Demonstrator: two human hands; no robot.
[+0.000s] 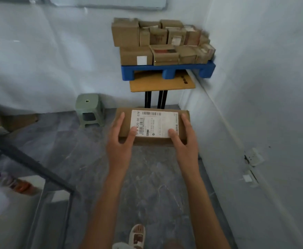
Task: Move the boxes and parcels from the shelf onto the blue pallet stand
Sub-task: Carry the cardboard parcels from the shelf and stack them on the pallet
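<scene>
Grey stone floor (96,159) runs to a corner where a yellow-topped table (162,83) carries the blue pallet stand (166,69), stacked with cardboard boxes (161,40). A labelled cardboard parcel (152,125) is held in mid-air, near the table, left hand (121,141) and right hand (184,141) gripping its ends.

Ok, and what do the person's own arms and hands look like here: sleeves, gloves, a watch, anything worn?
Both forearms are bare as far as the frame shows; no sleeve comes into view. The left hand and the right hand are bare too: no gloves, and no rings, watch or wristband show. No markings are visible on either arm. At the bottom edge one foot wears a light sandal.
</scene>
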